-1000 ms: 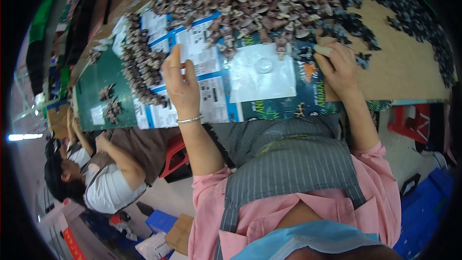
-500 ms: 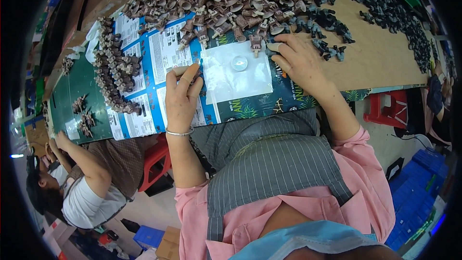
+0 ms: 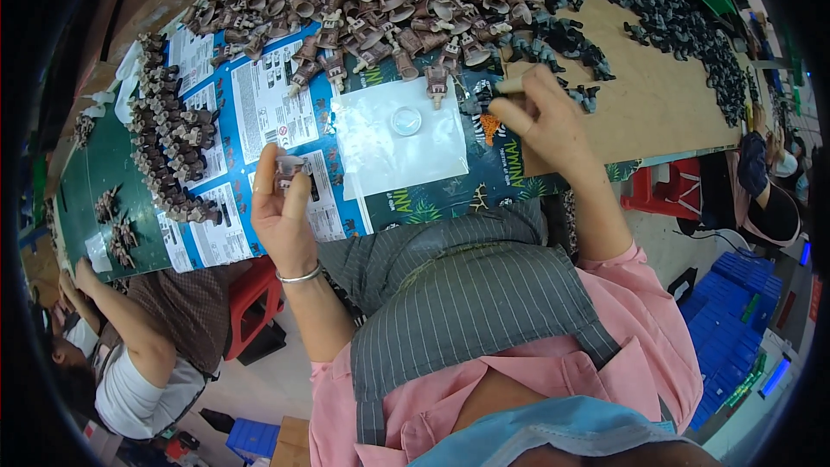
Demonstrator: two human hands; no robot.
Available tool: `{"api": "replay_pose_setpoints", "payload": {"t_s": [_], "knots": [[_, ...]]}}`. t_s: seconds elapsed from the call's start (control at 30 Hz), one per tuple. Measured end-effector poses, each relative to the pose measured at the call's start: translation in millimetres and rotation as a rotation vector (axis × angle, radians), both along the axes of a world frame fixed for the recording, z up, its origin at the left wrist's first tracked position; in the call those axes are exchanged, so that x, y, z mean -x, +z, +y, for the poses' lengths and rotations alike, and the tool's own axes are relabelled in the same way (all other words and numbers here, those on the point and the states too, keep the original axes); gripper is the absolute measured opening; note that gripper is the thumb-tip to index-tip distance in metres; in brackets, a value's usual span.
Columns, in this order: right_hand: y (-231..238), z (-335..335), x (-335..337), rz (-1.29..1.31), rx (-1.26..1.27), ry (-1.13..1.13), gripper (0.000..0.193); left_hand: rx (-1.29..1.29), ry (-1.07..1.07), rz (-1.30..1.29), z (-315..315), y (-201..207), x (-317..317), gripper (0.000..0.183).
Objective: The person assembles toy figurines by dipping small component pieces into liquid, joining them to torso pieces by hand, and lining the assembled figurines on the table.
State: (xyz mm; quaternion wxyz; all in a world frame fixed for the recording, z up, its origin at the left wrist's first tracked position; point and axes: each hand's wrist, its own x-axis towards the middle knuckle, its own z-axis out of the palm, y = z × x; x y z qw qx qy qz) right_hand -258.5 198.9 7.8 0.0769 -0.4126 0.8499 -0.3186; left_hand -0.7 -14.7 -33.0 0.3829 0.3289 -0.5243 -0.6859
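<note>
My left hand [image 3: 284, 220], raised over the left part of the printed sheet, holds a small brown figurine body [image 3: 288, 175] between thumb and fingers. At the right, my right hand [image 3: 546, 112] pinches a dark grey figurine part [image 3: 477, 99] just above the sheet; fingertips partly hide it. Between the hands lies a flat clear plastic bag [image 3: 372, 156] with a small round clear dish [image 3: 405, 121] on it. One brown figurine body [image 3: 437, 85] rests at the bag's upper edge.
A large heap of brown figurine bodies [image 3: 398, 0] fills the far side. Dark grey parts [image 3: 692, 60] spread over brown cardboard [image 3: 596, 121] at right. Rows of joined brown-and-cream figurines [image 3: 164, 138] stand at left. Another person [image 3: 147, 363] works at far left.
My left hand has moved left and turned, bringing the brown figurine body into sight. My right hand stays by the grey part. The whole view has shifted slightly.
</note>
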Motion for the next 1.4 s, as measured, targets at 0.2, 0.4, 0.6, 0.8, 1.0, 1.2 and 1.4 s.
{"api": "replay_pose_setpoints", "payload": {"t_s": [0.2, 0.4, 0.6, 0.8, 1.0, 1.2, 1.4], "knots": [[-8.2, -6.2, -5.2, 0.034, -0.005, 0.042, 0.028, -0.087, -0.078, 0.103, -5.0, 4.3, -4.8, 0.053], [10.6, -30.9, -24.9, -0.067, 0.226, 0.202, 0.016, -0.057, -0.139, 0.032, 5.0, 5.9, 4.5, 0.05], [6.2, -60.4, -39.4, 0.425, 0.069, 0.381, 0.017, -0.06, -0.208, 0.089, 5.2, 0.0, -2.2, 0.046], [11.0, -63.4, -42.8, 0.471, -0.015, 0.43, 0.016, -0.092, -0.172, 0.091, 2.8, 2.6, -0.1, 0.04], [11.1, -64.6, -44.9, 0.492, -0.003, 0.412, 0.016, -0.106, -0.242, 0.106, 6.5, 7.8, 0.4, 0.039], [11.9, -61.1, -43.3, 0.465, -0.036, 0.396, 0.015, -0.049, -0.285, 0.108, 18.0, 12.3, 16.6, 0.04], [1.1, -55.5, -36.0, 0.27, 0.057, 0.332, 0.017, -0.112, -0.323, 0.016, 25.8, 19.2, 28.0, 0.037]]}}
